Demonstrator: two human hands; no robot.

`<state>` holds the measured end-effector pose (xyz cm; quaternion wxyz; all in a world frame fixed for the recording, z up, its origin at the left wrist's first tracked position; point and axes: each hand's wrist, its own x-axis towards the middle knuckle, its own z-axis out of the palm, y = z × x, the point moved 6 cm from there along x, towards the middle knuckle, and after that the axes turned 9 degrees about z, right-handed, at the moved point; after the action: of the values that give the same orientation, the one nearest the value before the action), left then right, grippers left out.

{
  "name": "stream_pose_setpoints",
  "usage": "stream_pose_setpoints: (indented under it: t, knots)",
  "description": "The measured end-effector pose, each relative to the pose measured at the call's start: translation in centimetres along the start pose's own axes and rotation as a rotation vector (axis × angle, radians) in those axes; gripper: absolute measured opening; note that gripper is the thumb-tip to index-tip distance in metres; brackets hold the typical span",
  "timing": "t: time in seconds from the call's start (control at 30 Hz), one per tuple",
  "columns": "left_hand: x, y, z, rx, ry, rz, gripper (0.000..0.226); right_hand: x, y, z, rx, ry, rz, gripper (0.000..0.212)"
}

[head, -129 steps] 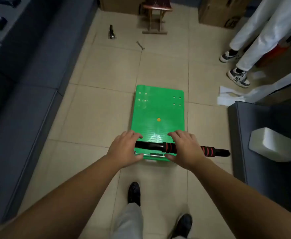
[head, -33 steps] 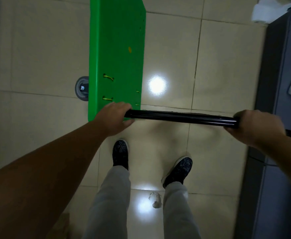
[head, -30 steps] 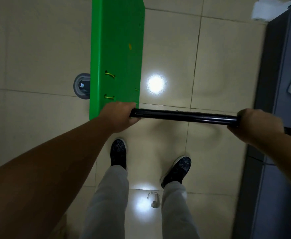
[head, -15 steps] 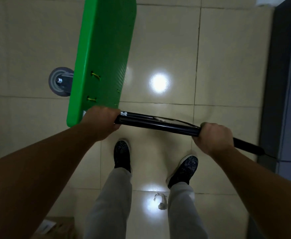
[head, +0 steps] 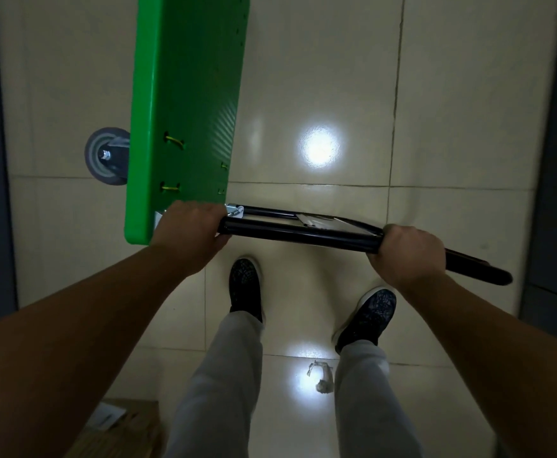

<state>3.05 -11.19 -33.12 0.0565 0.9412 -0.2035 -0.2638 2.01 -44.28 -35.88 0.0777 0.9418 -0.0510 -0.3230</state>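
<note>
Here we are looking straight down, and the green plastic cart platform (head: 184, 94) is tipped up on its side, its broad ribbed face turned to the right and its smooth edge facing us, reaching from the top of the view down to the hands. One grey rubber caster wheel (head: 105, 157) pokes out on the platform's left side, clear of the beige tiled floor (head: 452, 94) as far as I can tell. The black metal tube handle (head: 297, 235) juts out sideways from the platform's near end, running to the right and sloping slightly down, joined there by a small silver hinge bracket (head: 234, 210). The left hand (head: 191, 231) is clamped on the handle right at that hinge end, fingers curled over, knuckles up against the platform's corner. The right hand (head: 409, 252) is wrapped tight around the handle further along, with the tube's far end sticking out past the fist. Below the handle, two dark patterned shoes (head: 244, 287) stand on the tiles under pale grey trousers (head: 224, 385). A crumpled scrap (head: 323, 376) lies between the feet, beside a bright light reflection (head: 321, 147) on the glossy tiles higher up. A brown cardboard box (head: 125, 428) sits at bottom left.
</note>
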Motion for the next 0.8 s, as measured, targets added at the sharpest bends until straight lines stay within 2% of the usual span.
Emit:
stream_pose_setpoints:
  t: [0.1,0.23,0.3,0.43,0.6,0.8]
  knots:
    - [-0.4,1.5,-0.6,-0.029,0.057,-0.001,0.028,-0.3,0.1,-0.3,-0.042,-0.039,-0.017,0.038]
    - [-1.8,6.1,-3.6,-0.138,0.193,0.091,0.04,-2.2,0.6,-2.6,0.019,-0.064,-0.134,0.065]
    - [-2.6,8.1,-5.4,-0.183,0.227,0.062,0.039,-4.2,1.2,-5.4,0.077,-0.053,-0.193,0.065]
    - [-5.4,10.9,-10.4,-0.209,0.309,-0.06,0.035,-9.2,3.5,-12.5,0.077,-0.051,-0.285,0.058]
    - [-9.9,13.6,-16.7,-0.249,0.437,-0.298,0.044,-14.9,7.1,-21.9,0.048,0.034,-0.4,0.052]
    - [-14.9,17.3,-21.8,-0.363,0.598,-0.586,0.038,-18.3,7.3,-30.6,0.024,0.108,-0.543,0.046]
